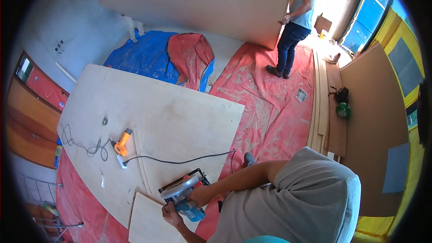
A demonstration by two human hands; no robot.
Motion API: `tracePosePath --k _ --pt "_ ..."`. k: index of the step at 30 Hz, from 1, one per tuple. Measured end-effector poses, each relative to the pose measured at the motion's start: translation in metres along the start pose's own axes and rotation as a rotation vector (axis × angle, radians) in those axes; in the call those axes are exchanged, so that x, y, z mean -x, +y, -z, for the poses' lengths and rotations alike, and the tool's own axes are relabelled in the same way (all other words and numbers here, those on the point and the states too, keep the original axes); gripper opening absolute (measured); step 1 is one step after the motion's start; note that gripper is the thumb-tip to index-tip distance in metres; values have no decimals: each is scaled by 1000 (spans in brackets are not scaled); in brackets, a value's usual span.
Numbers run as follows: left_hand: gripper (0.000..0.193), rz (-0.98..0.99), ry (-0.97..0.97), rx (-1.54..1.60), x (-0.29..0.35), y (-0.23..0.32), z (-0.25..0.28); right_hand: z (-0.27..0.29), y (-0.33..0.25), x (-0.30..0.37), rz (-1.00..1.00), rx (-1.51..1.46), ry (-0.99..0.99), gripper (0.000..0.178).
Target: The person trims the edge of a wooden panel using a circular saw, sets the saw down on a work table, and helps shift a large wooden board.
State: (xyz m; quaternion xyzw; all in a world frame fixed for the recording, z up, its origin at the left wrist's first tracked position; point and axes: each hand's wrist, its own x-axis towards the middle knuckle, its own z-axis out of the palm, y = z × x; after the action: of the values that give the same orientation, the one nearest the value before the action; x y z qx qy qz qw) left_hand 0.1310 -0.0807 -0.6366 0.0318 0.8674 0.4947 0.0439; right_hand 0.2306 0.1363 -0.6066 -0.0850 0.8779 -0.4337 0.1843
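Note:
With both hands I hold a teal circular saw (191,211) over the near edge of a large pale plywood sheet (180,108). My right hand (201,196) is closed round its handle. My left hand (172,215) grips the body from the other side, fingers partly hidden. The saw's metal guard (176,192) and dark base plate (195,174) show; the blade's edge I cannot make out. Just below the saw lies a smaller pale board (150,222). Farther left on the sheet are an orange pistol-shaped power tool (120,144) and a white socket block (121,161).
A black cord (180,161) crosses the sheet. A thin wood strip (141,162) lies near it. Red tarp (265,108) and bunched blue tarp (144,58) cover the floor. A co-worker (297,27) holds a large curved panel (202,11). Long boards (320,94) lie at the right.

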Motion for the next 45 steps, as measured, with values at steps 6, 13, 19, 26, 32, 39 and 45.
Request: tracePosePath --k 6,13,19,26,32,39,45 --pt "41 -59 8 3 -5 -11 -3 -11 12 -9 45 -12 38 58" --pt "39 -47 34 52 -3 -21 4 -3 0 -7 81 -34 9 61" --pt "38 -80 -5 177 -3 -21 -7 -6 8 -2 73 -34 14 58" --pt "43 -47 7 -3 0 -52 9 -56 36 -32 170 -123 59 62" --pt "31 -113 -51 170 -6 5 -4 -34 52 -27 45 53 1 63" --pt "28 261 -38 112 6 -5 12 -22 1 -14 -65 77 -40 50" --pt "16 126 56 103 59 -59 28 -61 -13 14 39 139 -212 40"
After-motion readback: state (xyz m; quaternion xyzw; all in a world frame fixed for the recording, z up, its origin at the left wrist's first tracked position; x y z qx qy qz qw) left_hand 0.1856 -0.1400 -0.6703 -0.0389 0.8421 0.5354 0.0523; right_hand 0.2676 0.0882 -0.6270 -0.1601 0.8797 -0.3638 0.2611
